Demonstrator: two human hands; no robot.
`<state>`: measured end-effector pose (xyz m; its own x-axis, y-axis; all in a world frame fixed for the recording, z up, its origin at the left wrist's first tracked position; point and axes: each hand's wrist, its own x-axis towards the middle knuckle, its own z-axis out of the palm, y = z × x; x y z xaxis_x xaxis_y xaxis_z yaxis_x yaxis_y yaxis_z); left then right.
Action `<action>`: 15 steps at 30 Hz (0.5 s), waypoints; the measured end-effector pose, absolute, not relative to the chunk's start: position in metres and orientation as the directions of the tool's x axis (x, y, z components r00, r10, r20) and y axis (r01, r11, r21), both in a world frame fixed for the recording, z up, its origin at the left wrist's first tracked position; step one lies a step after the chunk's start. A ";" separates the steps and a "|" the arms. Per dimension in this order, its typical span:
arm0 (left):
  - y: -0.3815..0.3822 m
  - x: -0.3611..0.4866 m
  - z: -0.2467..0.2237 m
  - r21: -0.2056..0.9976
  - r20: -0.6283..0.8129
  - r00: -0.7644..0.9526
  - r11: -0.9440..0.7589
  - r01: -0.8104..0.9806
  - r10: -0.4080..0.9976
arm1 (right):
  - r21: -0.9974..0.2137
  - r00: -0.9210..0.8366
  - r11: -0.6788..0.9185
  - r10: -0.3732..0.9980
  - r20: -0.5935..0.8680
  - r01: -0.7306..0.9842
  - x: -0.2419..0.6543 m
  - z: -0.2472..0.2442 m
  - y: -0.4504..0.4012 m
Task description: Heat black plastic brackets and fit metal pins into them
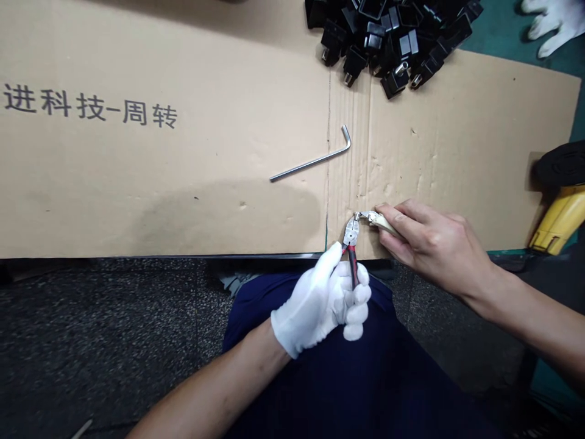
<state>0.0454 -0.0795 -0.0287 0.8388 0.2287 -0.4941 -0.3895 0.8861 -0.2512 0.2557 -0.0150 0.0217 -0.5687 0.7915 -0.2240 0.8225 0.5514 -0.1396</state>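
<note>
My left hand [315, 305], in a white glove, is closed around the handles of small red-and-black cutting pliers [351, 233]. The pliers point up over the front edge of the cardboard. A tiny shiny metal piece [357, 216] sits at their jaws. From the right, my bare right hand [429, 238] grips a pale-handled tool with a metal head [382, 223]. Its metal end meets the small piece; whether it is pliers or another cutter I cannot tell, since my fingers cover much of it.
An L-shaped hex key [311, 166] lies on the cardboard sheet [219, 146]. Behind it is a pile of black plastic parts with metal pins [375, 39]. A white glove [560, 24] rests at the far right corner, and a yellow-and-black tool [560, 213] at the right edge.
</note>
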 end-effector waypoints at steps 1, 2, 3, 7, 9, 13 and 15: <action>-0.080 0.045 -0.029 -0.255 -0.489 0.841 0.884 -0.392 0.232 | -0.144 -0.563 0.544 0.798 -0.216 0.826 0.255 0.021 -0.016; -0.080 0.045 -0.030 -0.260 -0.481 0.845 0.882 -0.393 0.235 | -0.152 -0.555 0.534 0.805 -0.211 0.832 0.255 0.021 -0.017; -0.080 0.045 -0.030 -0.269 -0.470 0.850 0.879 -0.393 0.237 | -0.165 -0.545 0.520 0.812 -0.208 0.838 0.254 0.021 -0.018; -0.081 0.043 -0.035 -0.331 -0.401 0.883 0.860 -0.388 0.244 | -0.228 -0.497 0.452 0.843 -0.206 0.862 0.253 0.019 -0.020; -0.083 0.043 -0.038 -0.366 -0.373 0.893 0.845 -0.391 0.252 | -0.237 -0.469 0.423 0.862 -0.192 0.874 0.252 0.017 -0.023; -0.085 0.044 -0.043 -0.411 -0.338 0.902 0.819 -0.400 0.270 | -0.240 -0.439 0.400 0.887 -0.141 0.885 0.251 0.013 -0.028; -0.085 0.043 -0.045 -0.424 -0.323 0.907 0.816 -0.393 0.270 | -0.242 -0.425 0.384 0.894 -0.146 0.891 0.249 0.012 -0.030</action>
